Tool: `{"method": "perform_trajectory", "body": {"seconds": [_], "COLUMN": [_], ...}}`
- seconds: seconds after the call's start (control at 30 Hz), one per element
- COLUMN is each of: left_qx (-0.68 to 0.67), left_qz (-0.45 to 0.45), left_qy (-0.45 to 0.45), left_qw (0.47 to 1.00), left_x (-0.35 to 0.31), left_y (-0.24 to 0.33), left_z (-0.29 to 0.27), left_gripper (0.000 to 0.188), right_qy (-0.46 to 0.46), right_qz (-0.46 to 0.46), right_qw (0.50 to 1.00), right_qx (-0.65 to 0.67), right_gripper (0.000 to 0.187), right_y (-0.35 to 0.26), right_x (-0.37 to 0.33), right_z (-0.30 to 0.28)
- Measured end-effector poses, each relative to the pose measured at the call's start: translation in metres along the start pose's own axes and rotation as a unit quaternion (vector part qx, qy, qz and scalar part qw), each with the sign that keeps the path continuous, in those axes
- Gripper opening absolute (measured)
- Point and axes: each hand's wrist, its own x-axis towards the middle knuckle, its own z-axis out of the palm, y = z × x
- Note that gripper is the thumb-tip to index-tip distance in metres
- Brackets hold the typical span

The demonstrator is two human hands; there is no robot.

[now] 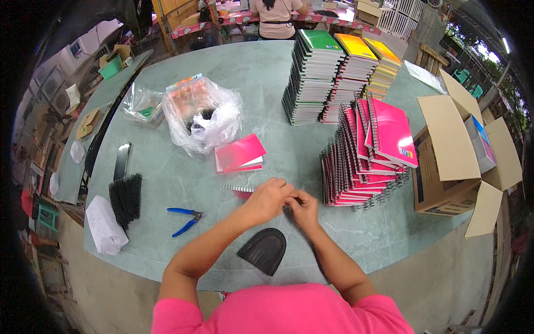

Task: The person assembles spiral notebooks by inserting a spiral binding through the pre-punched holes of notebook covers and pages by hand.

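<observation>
My left hand (266, 199) and my right hand (303, 208) meet over the grey-green table (183, 178), fingers pinched together on a small pink spiral notebook (242, 191) whose wire edge pokes out to the left of my left hand. Most of that notebook is hidden under my hands. A short stack of pink notebooks (240, 154) lies just beyond. A leaning pile of pink spiral notebooks (367, 156) stands to my right.
Blue pliers (186, 220) and a bundle of black wire spirals (126, 199) lie left. A black curved pad (263, 250) sits near the front edge. A plastic bag (201, 116), tall notebook stacks (339, 72), an open cardboard box (456, 161). Another person (276, 16) stands beyond.
</observation>
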Motion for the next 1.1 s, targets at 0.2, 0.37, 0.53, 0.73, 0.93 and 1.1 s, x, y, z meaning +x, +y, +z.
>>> {"method": "perform_trajectory", "body": {"seconds": [0.2,0.37,0.53,0.73,0.93,1.1], "left_qx": [-0.053,-0.040,-0.155,-0.382,-0.078,0.084], "left_qz": [-0.011,-0.038,-0.159,-0.126,0.221,0.380], "left_qy": [0.005,0.023,0.078,0.208,0.395,0.198], "left_qw": [0.999,0.998,0.972,0.892,0.888,0.899], "left_x": [-0.007,-0.020,-0.027,-0.008,0.091,0.139], "left_y": [-0.002,0.004,-0.005,0.015,0.119,0.134], "left_z": [-0.006,-0.023,-0.086,-0.094,-0.136,-0.073], "left_gripper": [0.016,0.026,0.031,0.017,0.020,0.030], "right_qy": [0.017,-0.083,-0.005,-0.013,-0.047,-0.071], "right_qz": [-0.157,-0.041,-0.069,0.041,0.137,0.092], "right_qw": [0.973,0.993,0.995,0.965,0.970,0.985], "right_qx": [-0.170,-0.074,0.072,0.259,0.194,0.127], "right_gripper": [0.017,0.022,0.020,0.034,0.037,0.031], "right_y": [-0.002,-0.013,-0.077,-0.077,-0.005,-0.006], "right_x": [0.002,-0.009,0.010,0.014,-0.012,-0.013], "right_z": [0.002,0.012,-0.018,-0.021,-0.018,-0.018]}}
